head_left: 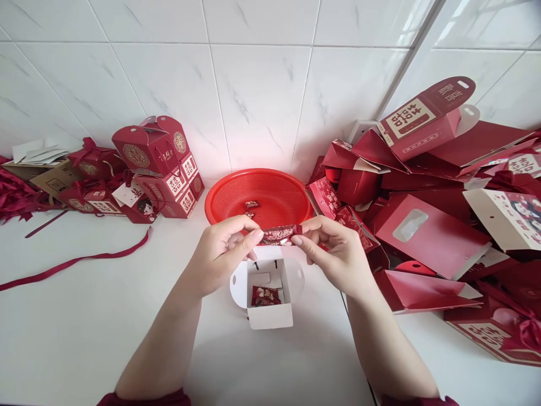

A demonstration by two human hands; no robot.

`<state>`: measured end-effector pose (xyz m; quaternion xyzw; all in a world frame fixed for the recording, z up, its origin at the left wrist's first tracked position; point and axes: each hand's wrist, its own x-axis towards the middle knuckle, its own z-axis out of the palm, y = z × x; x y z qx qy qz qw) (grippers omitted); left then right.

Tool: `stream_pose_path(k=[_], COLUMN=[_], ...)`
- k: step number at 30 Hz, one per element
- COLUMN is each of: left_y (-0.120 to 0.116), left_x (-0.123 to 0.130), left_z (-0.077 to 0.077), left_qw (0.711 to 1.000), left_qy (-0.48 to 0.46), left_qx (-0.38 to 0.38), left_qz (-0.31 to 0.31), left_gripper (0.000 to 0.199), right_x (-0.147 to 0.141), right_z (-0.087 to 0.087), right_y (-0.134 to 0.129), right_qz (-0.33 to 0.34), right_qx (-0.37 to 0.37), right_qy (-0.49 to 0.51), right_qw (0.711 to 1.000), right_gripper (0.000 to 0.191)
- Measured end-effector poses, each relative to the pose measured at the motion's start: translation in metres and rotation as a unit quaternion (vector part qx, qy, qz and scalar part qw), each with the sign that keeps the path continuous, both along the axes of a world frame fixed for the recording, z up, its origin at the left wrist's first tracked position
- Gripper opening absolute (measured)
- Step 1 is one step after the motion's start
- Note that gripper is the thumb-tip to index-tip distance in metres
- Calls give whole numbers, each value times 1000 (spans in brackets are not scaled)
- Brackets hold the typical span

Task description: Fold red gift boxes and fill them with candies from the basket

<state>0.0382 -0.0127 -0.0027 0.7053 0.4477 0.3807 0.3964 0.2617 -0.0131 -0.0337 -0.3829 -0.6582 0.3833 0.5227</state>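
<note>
Between my two hands I hold a red wrapped candy (279, 233), stretched level by its ends. My left hand (226, 248) pinches its left end with thumb and forefinger. On the other end the thumb and fingers of my right hand (333, 248) are closed. Just below stands a small open box (270, 317) with a white inside and its flaps folded out. Inside it lies a red candy packet (265, 295) with light lettering. Behind my hands is a red plastic basket (257, 180) with a few wrapped candies (251, 205) in it.
At the left stand finished-looking red gift boxes (146, 148), stacked by the tiled wall. A dark red ribbon (105, 256) trails over the white table (105, 338). To the right is a heap of flat and folded red boxes (431, 231).
</note>
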Motion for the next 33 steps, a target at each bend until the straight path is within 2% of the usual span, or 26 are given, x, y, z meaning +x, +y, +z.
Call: stream_pose_path(k=[5,9,14,17,20,25,30,31,33], left_y=[2,3,3,2,1,-1,-1,-1,0], left_x=[-1,-3,-6,-5,-4,-5,-5,-5,-6], left_z=[-1,1,4,3,3,3,2,2,3], left_qw=[998,994,992,994,997,999,999,999,998], left_qy=[-13,-32,-45,-28,-7,24,-18,-35,-53], left_qx=[-66,-102,-106,-97,-65,-8,-17,-18,-17], left_qz=[6,-33,-52,-50,-47,-35,-27,-29,-40], left_gripper=[30,27,31,32,27,26,28,27,25], right_x=[-1,0,0,-3,-6,-7,-4,-4,-3], right_z=[-1,-1,0,1,1,0,2,3,5], right_y=[0,0,-1,0,0,0,-1,-2,-3], right_qz=[13,42,66,43,23,23,68,86,125], right_qx=[64,69,61,71,76,37,-20,-33,-58], right_qy=[86,92,84,66,51,53,3,-18,-54], right_qw=[994,992,992,994,996,998,997,996,989], right_gripper=[9,16,14,9,15,34,59,61,53])
